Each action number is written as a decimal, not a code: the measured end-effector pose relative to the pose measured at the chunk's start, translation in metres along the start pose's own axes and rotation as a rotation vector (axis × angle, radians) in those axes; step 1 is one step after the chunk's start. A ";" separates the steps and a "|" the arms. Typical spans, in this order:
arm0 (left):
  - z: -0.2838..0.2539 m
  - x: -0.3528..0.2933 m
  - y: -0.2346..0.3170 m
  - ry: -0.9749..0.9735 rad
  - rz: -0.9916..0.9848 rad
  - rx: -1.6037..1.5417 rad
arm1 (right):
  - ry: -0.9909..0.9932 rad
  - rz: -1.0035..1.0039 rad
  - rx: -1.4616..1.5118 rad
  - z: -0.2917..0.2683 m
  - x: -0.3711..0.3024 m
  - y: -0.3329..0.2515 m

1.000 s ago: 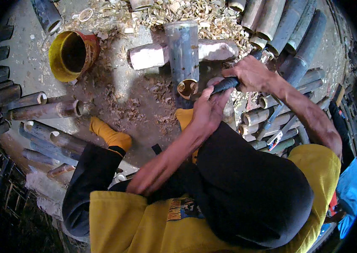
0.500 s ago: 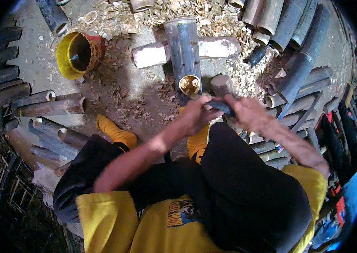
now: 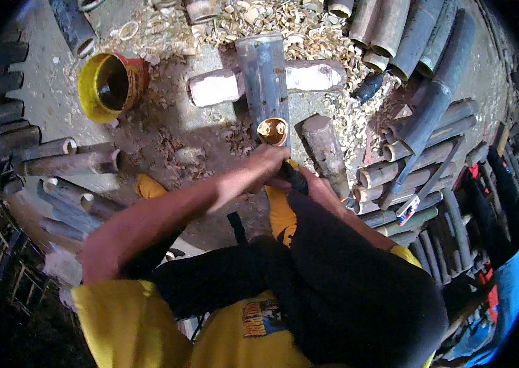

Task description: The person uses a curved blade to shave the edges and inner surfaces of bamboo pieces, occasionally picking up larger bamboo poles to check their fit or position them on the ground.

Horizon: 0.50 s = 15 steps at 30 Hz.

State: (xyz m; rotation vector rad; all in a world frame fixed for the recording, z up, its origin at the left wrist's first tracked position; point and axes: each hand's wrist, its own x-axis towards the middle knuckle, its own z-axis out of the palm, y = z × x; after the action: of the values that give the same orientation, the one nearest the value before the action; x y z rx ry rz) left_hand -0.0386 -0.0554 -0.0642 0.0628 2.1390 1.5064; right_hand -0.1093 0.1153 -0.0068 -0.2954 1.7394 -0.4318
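Note:
A dark bamboo tube [image 3: 262,80] rests tilted on a wooden block [image 3: 314,76], its open pale end towards me. Just below that end, my left hand [image 3: 267,162] is closed, fingers curled and partly hidden, against a dark handle-like thing [image 3: 295,178]. My right hand [image 3: 322,189] wraps round the same dark thing from the right, close by my raised knee. What the dark thing is at its far end is hidden by my left hand. A short round log [image 3: 324,144] lies to the right of the tube.
A yellow and red bucket [image 3: 91,92] stands at the left. Pale wood shavings [image 3: 271,18] cover the floor ahead. Cut bamboo tubes [image 3: 394,37] lie at the right, and more bamboo pieces [image 3: 69,162] at the left. A long thin blade [image 3: 436,172] rests on the right-hand pile.
Both hands have drawn nearer to me and slightly left with the dark handle-like thing, which has turned more upright in view. My left elbow has swung outward. The short log now shows more fully.

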 end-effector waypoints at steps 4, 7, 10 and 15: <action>0.024 0.023 0.003 0.053 -0.064 -0.388 | 0.220 -0.161 -0.323 -0.021 -0.002 0.024; 0.041 0.041 0.021 0.319 -0.201 -1.663 | 0.216 -0.253 -0.783 -0.077 0.011 -0.010; 0.034 0.045 0.034 0.501 -0.126 -2.027 | 0.132 -0.397 -1.235 -0.109 0.022 -0.055; 0.033 0.045 0.032 0.780 0.135 -2.325 | 0.019 -0.853 -1.667 -0.104 0.064 -0.136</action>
State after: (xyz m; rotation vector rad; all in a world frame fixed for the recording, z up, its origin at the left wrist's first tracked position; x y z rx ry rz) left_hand -0.0709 0.0001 -0.0610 -1.2216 -0.5396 3.1889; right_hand -0.2294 -0.0202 0.0149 -2.2182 1.5108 0.5689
